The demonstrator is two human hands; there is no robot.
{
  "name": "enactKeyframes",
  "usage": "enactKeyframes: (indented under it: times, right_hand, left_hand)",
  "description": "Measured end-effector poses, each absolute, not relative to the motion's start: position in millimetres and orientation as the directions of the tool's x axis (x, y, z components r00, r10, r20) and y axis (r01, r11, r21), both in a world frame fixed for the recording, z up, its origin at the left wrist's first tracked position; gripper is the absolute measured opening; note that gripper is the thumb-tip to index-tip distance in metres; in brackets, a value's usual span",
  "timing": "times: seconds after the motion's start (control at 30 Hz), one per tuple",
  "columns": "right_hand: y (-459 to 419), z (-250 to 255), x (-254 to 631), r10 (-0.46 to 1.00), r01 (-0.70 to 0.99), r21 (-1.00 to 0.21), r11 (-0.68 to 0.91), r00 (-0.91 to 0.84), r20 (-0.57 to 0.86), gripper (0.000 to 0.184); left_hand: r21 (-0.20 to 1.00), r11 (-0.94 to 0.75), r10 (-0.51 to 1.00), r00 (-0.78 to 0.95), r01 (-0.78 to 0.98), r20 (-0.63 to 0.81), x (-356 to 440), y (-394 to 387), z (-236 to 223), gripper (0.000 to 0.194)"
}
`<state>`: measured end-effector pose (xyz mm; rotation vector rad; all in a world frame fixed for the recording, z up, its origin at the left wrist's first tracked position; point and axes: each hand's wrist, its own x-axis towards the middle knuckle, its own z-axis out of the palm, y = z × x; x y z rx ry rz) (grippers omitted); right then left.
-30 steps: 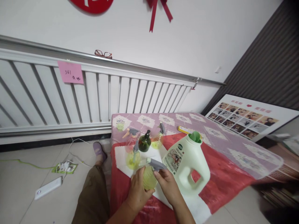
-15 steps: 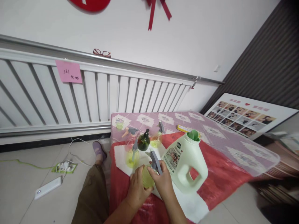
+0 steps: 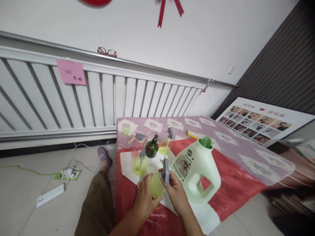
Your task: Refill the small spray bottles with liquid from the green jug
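On my far left a white device and a power strip lie on the floor, and a pink note hangs on the radiator. My purple shoe is beside the worktop, and above it glasses rest on the pipe. At the worktop's left corner sits a small green piece, then a pink spray bottle with a yellow-green spray bottle in front of it. The fingers of my left hand are curled round the ribbed bottle, closed on its side, near the middle of the worktop's front. Behind it stands a dark green pump bottle. The fingers of my right hand are closed on the grey spray head at the ribbed bottle's neck; my hand covers much of the join, so I can't quite tell how well it is seated. Farther back is a clear spray bottle with some yellow liquid. Just right of my hands stands a big pale green jug, and behind it lies a yellow pack. A photo board leans at the far right.
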<state>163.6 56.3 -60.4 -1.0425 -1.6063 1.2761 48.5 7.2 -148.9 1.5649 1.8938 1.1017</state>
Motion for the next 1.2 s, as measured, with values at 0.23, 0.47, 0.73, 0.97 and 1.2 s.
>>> enactKeyframes:
  times: [0.23,0.47,0.73,0.97,1.2]
  right_hand:
    - [57,-63,155,0.957,0.178,-0.967,0.184,-0.255,0.135,0.033]
    - [54,-67,157,0.955,0.225,-0.958,0.177,-0.273,0.112,0.037]
    - [50,-81,152,0.973,0.232,-0.956,0.182,-0.182,0.141,0.042]
    - [36,-109,155,0.982,0.343,-0.924,0.172,-0.135,0.133,0.069]
    - [35,-116,152,0.984,0.392,-0.904,0.169,-0.124,0.130,0.077]
  left_hand:
    - [0.791,-0.005,0.952,-0.240,0.611,0.191,48,8,-154,0.081]
    - [0.794,0.000,0.949,-0.251,0.608,0.192,49,7,-154,0.080]
    - [0.770,-0.028,0.921,-0.283,0.638,0.267,52,9,-166,0.071]
    - [0.773,-0.029,0.909,-0.304,0.634,0.284,52,11,-178,0.065]
    - [0.789,-0.016,0.920,-0.300,0.614,0.252,52,10,-179,0.067]
